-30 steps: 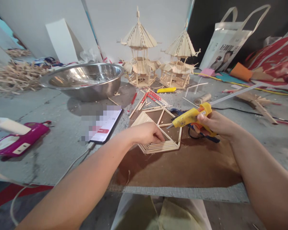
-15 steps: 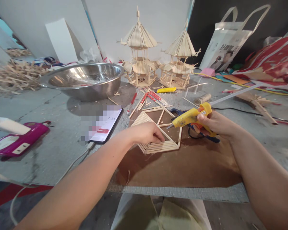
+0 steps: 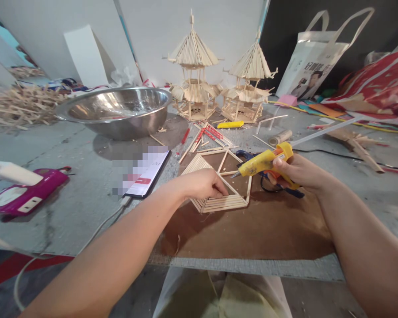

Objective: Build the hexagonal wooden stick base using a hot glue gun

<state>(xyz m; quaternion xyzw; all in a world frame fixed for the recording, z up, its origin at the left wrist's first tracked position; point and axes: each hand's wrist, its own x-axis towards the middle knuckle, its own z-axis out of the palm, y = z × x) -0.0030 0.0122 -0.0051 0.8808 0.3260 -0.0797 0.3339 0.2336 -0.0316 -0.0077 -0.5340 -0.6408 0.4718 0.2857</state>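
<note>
A hexagonal frame of thin wooden sticks (image 3: 225, 203) lies on a brown sheet (image 3: 252, 238), two of its sections filled with sticks side by side. My left hand (image 3: 207, 183) rests over the filled part, its fingers pinched together and pressing a stick along the inner edge of the near section. My right hand (image 3: 290, 172) is wrapped around a yellow hot glue gun (image 3: 260, 163). Its nozzle points left and down, above the frame's right part. A clear glue stick (image 3: 325, 130) juts from its back. Dark blue-handled scissors (image 3: 296, 193) lie partly hidden beneath the gun.
Two stick-built pagodas (image 3: 194, 53) (image 3: 252, 66) stand behind, near a yellow utility knife (image 3: 230, 125) and loose sticks (image 3: 205, 134). Left are a metal basin (image 3: 129, 123), a phone (image 3: 149, 174) on a cable and a purple power strip (image 3: 46, 185). A white bag (image 3: 315, 57) stands back right.
Both hands and the glue gun hold nearly the same places. The camera view has shifted very slightly.
</note>
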